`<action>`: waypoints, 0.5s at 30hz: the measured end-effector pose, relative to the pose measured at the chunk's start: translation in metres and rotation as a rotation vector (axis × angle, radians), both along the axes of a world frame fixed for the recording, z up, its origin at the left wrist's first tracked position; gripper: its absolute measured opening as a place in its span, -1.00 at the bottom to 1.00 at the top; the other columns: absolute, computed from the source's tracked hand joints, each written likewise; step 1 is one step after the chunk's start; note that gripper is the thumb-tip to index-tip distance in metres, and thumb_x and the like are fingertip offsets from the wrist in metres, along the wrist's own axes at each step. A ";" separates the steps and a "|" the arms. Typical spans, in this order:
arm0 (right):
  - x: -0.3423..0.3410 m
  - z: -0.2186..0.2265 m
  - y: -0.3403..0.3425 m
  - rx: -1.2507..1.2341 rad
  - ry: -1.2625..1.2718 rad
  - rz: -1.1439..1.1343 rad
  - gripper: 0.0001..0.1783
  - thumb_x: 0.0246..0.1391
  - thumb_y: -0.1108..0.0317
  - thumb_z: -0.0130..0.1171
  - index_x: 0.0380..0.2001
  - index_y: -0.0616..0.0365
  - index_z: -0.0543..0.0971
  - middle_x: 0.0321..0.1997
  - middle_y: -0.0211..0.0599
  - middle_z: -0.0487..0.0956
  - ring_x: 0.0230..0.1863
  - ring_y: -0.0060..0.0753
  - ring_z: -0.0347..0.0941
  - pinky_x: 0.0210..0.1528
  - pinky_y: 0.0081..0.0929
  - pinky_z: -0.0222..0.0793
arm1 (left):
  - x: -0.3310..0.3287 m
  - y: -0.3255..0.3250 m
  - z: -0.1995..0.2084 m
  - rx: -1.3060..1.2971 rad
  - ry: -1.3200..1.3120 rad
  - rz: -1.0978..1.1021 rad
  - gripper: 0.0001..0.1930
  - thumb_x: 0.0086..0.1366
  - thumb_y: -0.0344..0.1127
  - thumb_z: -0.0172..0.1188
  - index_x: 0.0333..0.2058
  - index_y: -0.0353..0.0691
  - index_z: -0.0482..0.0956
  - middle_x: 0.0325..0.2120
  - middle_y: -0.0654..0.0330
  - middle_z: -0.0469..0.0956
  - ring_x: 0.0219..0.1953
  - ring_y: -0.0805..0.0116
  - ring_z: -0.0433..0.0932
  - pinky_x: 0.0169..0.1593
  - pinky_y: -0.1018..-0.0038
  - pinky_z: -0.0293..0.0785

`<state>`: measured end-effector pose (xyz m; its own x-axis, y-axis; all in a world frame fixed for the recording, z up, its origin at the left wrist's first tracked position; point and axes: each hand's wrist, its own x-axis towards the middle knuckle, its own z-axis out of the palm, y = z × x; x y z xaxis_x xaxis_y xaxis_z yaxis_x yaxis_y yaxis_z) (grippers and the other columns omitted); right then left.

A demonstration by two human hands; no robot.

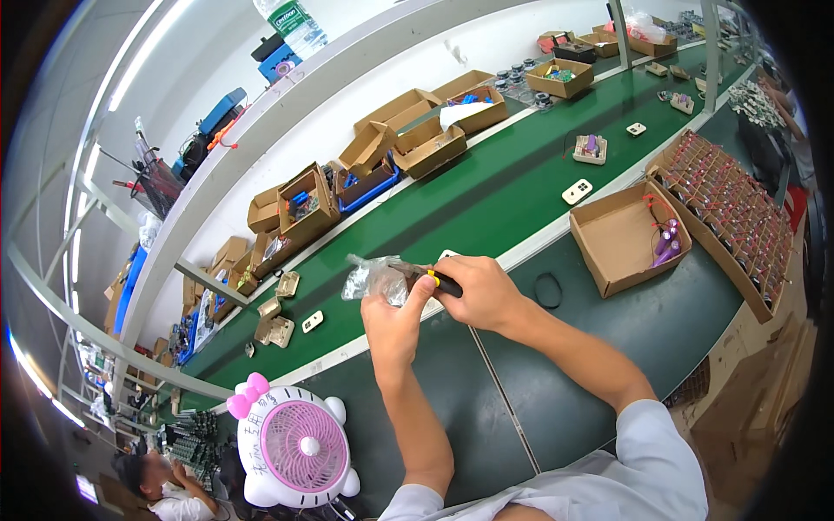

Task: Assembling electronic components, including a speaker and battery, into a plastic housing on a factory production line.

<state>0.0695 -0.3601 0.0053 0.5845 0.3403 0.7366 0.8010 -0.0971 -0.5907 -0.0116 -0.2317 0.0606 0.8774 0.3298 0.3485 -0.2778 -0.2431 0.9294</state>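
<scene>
My left hand is closed on a crumpled, see-through plastic bag, held up over the near edge of the green belt. In my right hand is a pair of pliers with black and yellow handles. Their metal jaws point left and meet the bag beside my left thumb. What lies inside the bag, if anything, I cannot make out. Behind my right hand a pale casing shows only in part.
Beneath my arms is a dark green tabletop with a black band. A cardboard box with purple cells stands right, near a partitioned tray. A pink-white fan stands left. Pale casings lie on the belt.
</scene>
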 end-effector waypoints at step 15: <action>0.001 0.004 -0.002 0.058 0.128 0.013 -0.73 0.05 0.28 0.35 -0.51 0.24 0.54 -0.51 0.02 0.56 -0.47 0.10 0.51 -0.37 -0.13 0.41 | -0.007 -0.029 0.011 0.196 -0.137 0.243 -0.69 0.28 -0.20 0.42 -0.23 -0.39 0.69 -0.36 0.11 0.72 -0.30 0.35 0.67 -0.14 0.42 0.55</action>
